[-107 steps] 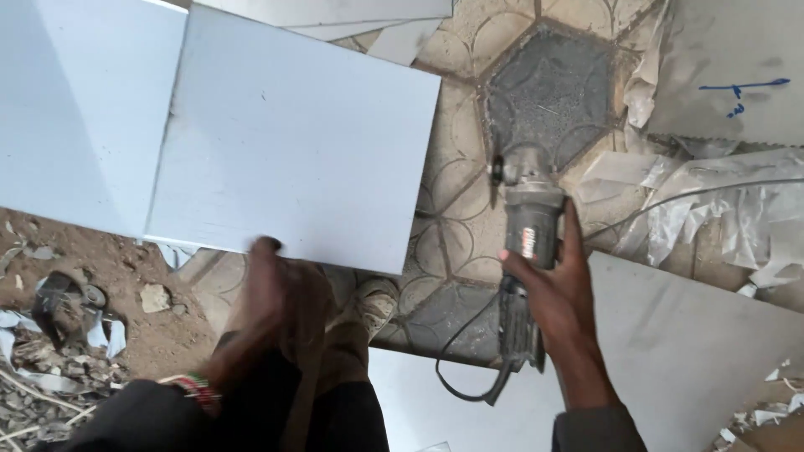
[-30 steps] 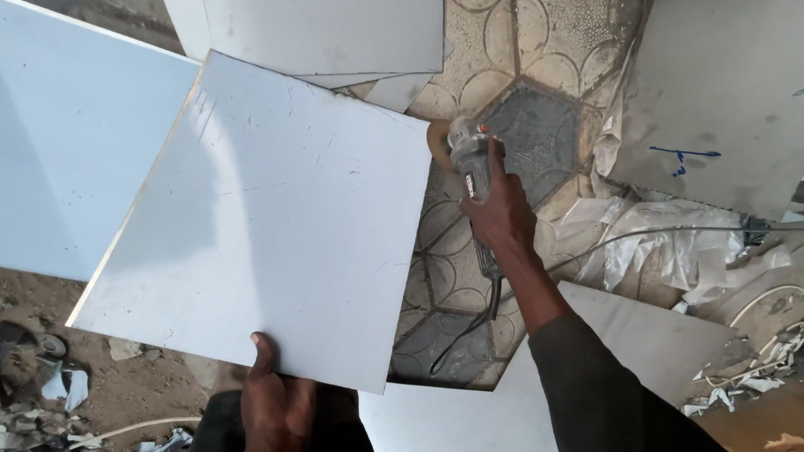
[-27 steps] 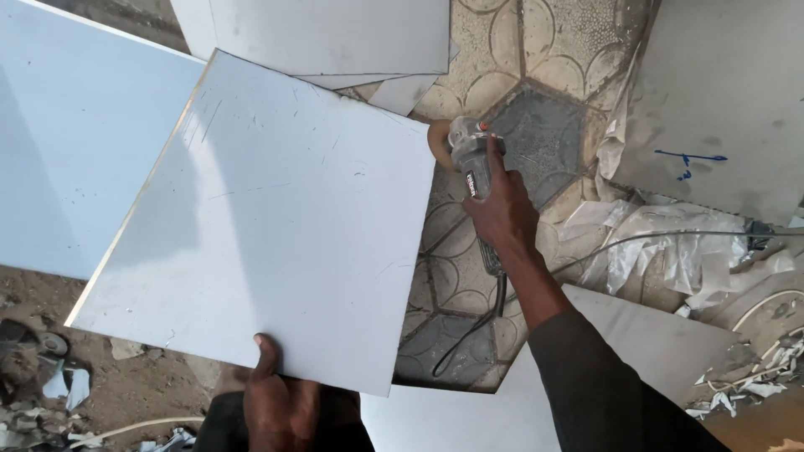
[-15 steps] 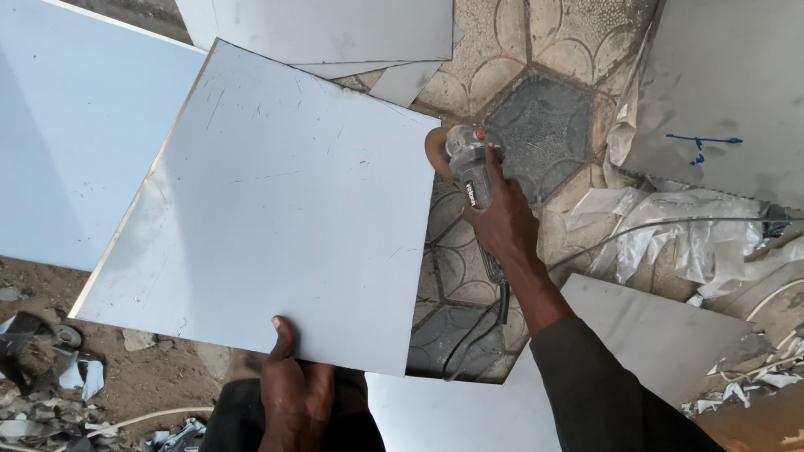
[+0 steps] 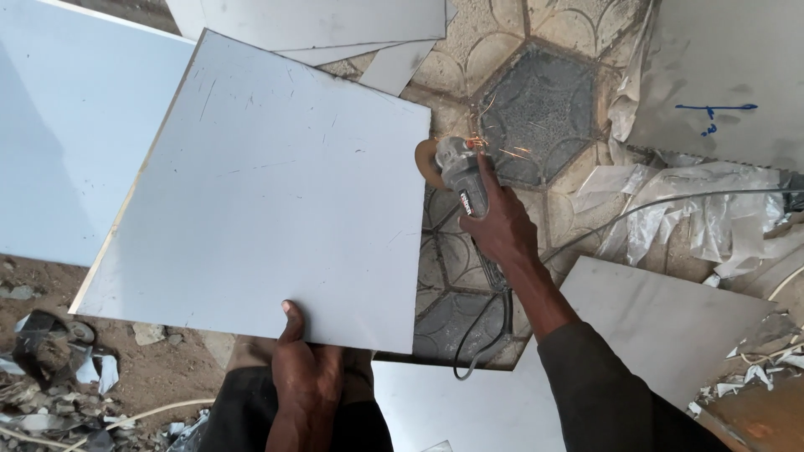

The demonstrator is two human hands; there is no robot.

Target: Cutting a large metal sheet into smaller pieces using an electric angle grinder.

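Head view, looking straight down: the left hand (image 5: 306,377) grips the near edge of a large white tile (image 5: 268,188) at about 6 o'clock, thumb lying on the top face and fingers hidden beneath. The tile fills the middle and left of the frame, turned a little so its far corner points toward 11 o'clock.

The right hand (image 5: 501,224) is closed around the body of a grey angle grinder (image 5: 459,172), just right of centre. Its disc (image 5: 430,164) meets the tile's right edge at about 1 o'clock, and a few orange sparks (image 5: 494,142) fly off to the right (over the dark hexagonal paving stone (image 5: 540,113)). The grinder's black cord (image 5: 490,331) trails back toward 6 o'clock.

More white tiles lie around: one at 9 o'clock (image 5: 59,125), others at 12 o'clock (image 5: 318,21), a marked one at 2 o'clock (image 5: 729,75), and another at 4 o'clock (image 5: 662,310). Crumpled plastic sheeting (image 5: 712,218) sits at 3 o'clock, and rubble (image 5: 50,368) litters the bare ground at 8 o'clock.
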